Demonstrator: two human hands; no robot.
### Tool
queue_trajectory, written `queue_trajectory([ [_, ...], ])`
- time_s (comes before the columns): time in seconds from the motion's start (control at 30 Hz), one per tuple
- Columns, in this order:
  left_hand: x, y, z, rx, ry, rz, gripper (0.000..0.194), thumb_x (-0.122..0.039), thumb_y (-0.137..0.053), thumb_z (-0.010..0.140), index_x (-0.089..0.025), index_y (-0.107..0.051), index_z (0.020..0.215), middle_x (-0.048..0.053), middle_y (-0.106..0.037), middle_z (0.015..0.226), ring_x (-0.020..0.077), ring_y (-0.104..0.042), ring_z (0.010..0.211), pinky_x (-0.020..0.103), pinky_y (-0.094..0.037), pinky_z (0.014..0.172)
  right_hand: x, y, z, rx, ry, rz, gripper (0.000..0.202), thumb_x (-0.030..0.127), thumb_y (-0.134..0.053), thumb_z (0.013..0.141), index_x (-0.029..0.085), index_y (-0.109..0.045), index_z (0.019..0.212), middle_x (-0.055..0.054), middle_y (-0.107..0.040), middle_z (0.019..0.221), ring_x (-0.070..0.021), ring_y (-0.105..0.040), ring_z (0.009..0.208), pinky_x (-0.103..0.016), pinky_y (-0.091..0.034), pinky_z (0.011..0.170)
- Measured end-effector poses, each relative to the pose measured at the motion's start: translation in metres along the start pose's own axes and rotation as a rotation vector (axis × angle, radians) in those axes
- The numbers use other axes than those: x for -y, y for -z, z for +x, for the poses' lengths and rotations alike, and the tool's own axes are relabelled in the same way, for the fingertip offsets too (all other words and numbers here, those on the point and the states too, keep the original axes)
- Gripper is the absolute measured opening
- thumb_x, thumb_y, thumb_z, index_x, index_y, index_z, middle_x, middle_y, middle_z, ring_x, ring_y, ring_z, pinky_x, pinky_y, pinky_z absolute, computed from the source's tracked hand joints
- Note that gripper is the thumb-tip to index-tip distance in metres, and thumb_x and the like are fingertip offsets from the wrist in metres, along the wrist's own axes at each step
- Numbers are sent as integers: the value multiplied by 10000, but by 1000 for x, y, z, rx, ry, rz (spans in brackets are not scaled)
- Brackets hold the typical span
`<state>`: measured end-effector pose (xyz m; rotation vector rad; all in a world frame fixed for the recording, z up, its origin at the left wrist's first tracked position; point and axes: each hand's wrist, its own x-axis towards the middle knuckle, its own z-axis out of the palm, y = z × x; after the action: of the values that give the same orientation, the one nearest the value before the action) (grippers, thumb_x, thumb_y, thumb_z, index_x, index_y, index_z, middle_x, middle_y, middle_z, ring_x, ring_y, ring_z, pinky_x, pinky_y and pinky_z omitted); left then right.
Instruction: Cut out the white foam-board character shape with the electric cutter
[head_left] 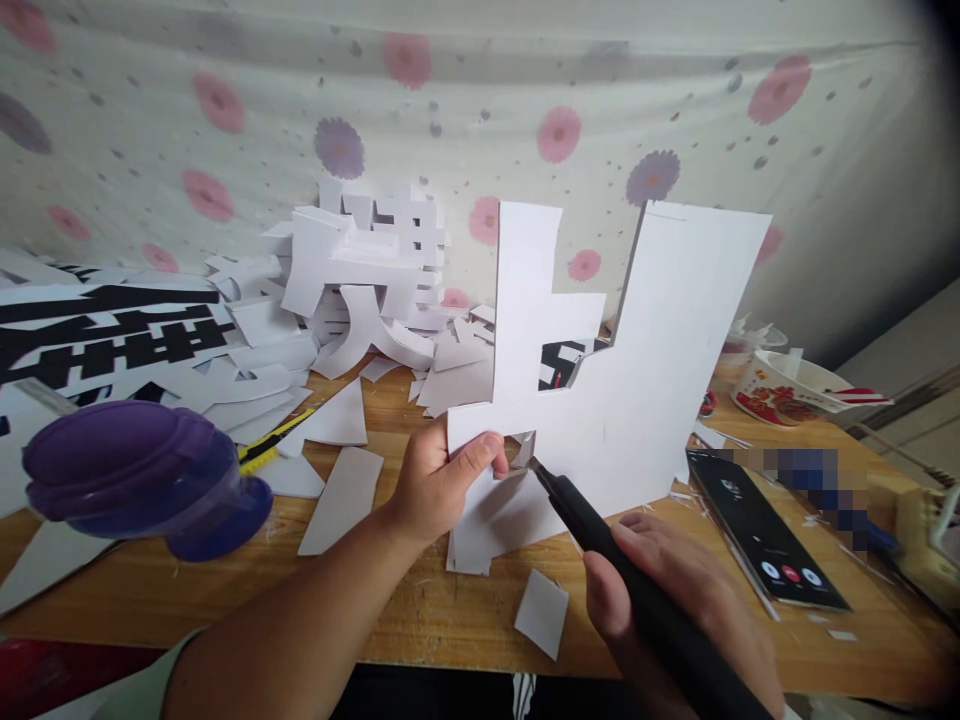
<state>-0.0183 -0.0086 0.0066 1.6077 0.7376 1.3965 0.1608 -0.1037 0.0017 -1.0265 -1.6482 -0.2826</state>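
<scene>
A large white foam board (637, 370) with stepped cut-outs stands tilted upright on the wooden table. My left hand (442, 475) is closed on its lower left part, thumb in front, beside a small opening. In my right hand (675, 590) is a thick black-handled cutting knife (600, 535). Its tip meets the board at the lower right corner of that opening, where a thin sliver (526, 448) stands out. Below the board lies a small white offcut (542, 612).
Left are a purple-lidded container (112, 470), a yellow utility knife (274, 443) and printed sheets (112, 320). Stacked white cut shapes (367, 250) stand behind, with scraps (341, 500) around. Right are a phone (765, 530) and a food bowl (787, 390). A flowered curtain (450, 120) hangs behind.
</scene>
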Motion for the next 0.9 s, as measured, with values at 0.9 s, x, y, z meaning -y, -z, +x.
queue_trajectory([
  [0.9,10,1,1,-56,-23,86,315,-338,-582,894,-201,-654,619,-17,-585,586,129,-512,572,265,-386,568,-11,11,-8,196,-40,266,432,48,-673,751,155,-560,1154,-59,-656,822,-162,-674,716,-246,-559,563],
])
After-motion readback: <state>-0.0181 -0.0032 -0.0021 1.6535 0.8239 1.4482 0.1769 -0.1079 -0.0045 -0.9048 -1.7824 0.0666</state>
